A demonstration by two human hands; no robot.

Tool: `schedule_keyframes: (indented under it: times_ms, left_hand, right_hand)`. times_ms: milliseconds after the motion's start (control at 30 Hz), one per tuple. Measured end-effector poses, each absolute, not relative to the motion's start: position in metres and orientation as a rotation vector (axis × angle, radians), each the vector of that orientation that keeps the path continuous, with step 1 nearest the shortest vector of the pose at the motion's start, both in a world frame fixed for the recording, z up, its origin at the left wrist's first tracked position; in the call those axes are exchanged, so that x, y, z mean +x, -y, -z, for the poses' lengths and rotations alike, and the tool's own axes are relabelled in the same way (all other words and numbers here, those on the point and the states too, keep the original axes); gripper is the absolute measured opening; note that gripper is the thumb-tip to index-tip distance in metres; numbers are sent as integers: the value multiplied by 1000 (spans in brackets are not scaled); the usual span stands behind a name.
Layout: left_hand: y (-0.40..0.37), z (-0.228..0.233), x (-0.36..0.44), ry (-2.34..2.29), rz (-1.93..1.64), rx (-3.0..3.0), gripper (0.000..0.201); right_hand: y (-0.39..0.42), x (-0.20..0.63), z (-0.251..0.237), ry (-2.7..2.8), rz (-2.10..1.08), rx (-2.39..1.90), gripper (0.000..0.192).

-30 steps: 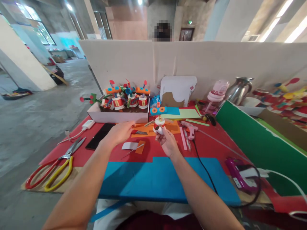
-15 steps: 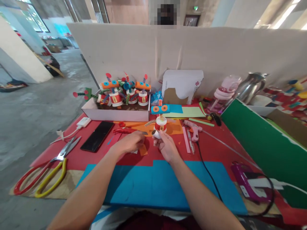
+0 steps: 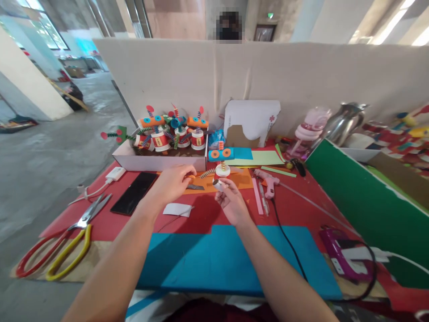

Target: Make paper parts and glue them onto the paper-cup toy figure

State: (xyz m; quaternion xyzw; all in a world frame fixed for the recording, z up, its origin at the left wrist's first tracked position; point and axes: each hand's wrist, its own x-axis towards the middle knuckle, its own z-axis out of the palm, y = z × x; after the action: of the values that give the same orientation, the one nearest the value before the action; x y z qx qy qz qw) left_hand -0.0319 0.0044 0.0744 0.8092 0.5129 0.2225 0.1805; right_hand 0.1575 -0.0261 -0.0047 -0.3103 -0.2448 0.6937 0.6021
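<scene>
Two bare forearms reach from the bottom edge of the frame toward its centre, converging as they rise. The left hand (image 3: 170, 183), left of centre, is palm down with fingers curled and thumb meeting the fingertips in a pinch. The right hand (image 3: 231, 203), just right of centre, is held slightly lower, fingers bent upward and closed in a grip.

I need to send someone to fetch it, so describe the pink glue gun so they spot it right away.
On the red table cover, look just beyond the far right corner of the blue foam sheet, right of the right hand. The pink glue gun lies there on its side, a black cord trailing toward the viewer. Unlike the purple tool nearer the edge, it is pale pink and smaller.
</scene>
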Motion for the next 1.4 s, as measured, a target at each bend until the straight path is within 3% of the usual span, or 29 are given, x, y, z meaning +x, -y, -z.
schedule_keyframes:
  times_ms: [267, 400, 633, 767, 933, 1400]
  left_hand:
    - [-15, -25, -18, -1257, -1121, 1823, 29]
    - [-12, -20, -15, -1278, -1249, 1821, 22]
    - [-5, -20, -6, -1181, -1172, 1862, 18]
    - [-4, -18, -5, -1157, -1161, 1849, 20]
    - [-2, -20, -4, -1138, -1146, 1924, 9]
    - [2, -18, 3, -841, -1303, 2411, 13]
  right_hand:
    - [26, 163, 2, 722, -1551, -728, 33]
    - [29, 158, 4, 935, -1505, -827, 32]
    - [29, 156, 7, 987, -1450, -875, 41]
    - [28, 157, 5, 1021, -1446, -912, 35]
    - [27, 157, 7, 1042, -1417, -982, 32]
    - [27, 158, 4, 860, -1499, -939, 36]
